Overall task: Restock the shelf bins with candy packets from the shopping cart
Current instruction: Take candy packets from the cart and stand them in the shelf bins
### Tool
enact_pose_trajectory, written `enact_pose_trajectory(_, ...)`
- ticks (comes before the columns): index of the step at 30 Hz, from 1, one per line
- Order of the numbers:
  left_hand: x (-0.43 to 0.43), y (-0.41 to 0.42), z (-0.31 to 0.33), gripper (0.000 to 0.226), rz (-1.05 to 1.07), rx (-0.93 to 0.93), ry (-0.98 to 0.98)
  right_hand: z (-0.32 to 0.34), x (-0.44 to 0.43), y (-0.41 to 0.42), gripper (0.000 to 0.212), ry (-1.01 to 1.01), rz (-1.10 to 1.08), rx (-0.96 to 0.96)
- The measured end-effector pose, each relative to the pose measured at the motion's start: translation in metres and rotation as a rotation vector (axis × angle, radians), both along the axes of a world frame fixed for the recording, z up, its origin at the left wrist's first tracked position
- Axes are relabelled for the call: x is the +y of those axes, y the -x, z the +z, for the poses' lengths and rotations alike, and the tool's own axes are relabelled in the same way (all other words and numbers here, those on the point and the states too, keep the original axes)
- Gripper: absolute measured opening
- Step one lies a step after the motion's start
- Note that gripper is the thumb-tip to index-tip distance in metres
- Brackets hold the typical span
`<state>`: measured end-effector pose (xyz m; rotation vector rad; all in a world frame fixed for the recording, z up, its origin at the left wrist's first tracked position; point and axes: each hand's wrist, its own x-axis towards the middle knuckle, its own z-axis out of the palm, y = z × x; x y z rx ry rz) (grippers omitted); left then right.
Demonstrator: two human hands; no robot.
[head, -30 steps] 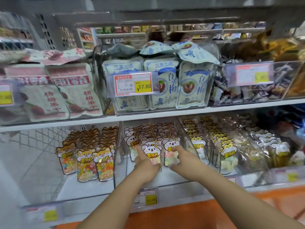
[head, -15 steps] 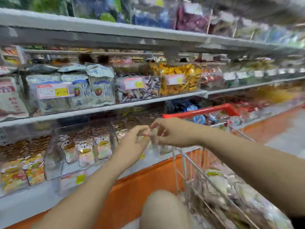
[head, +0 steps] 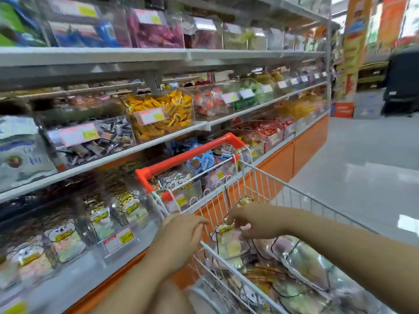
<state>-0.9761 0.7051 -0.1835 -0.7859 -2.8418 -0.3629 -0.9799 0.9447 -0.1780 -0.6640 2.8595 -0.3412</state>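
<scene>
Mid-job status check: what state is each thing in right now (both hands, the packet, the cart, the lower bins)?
left hand: open, holding nothing, above the cart's near rim.
right hand: fingers curled, pinching the top of a candy packet.
candy packet: upright, inside the cart, not yet lifted out.
cart: loaded with packets, close beside the shelf.
lower bins: stocked with packets standing upright.

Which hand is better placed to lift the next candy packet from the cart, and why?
Right. The right hand is over the shopping cart, fingers at a candy packet; the left hand hovers at the rim, empty.
</scene>
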Motion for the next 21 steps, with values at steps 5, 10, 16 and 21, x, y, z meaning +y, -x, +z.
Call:
enact_pose_trajectory(5,-0.002,-0.005,-0.012,0.057,-0.044,0.098,-0.112,-0.053,-0.011,0.026,0.084,-0.152,0.023,0.014)
enact_pose_trajectory(10,-0.001,-0.002,-0.017,0.061,-0.061,0.148,-0.144,-0.071,-0.008,0.039,0.115,-0.216,0.061,-0.049)
enact_pose_trajectory(16,-0.002,-0.007,-0.014,0.052,-0.033,0.105,-0.082,-0.062,-0.008,0.028,0.051,-0.05,0.034,0.033)
enact_pose_trajectory(21,0.006,-0.007,0.006,0.043,0.045,-0.101,-0.046,-0.005,0.002,0.013,0.025,0.282,-0.172,0.326)
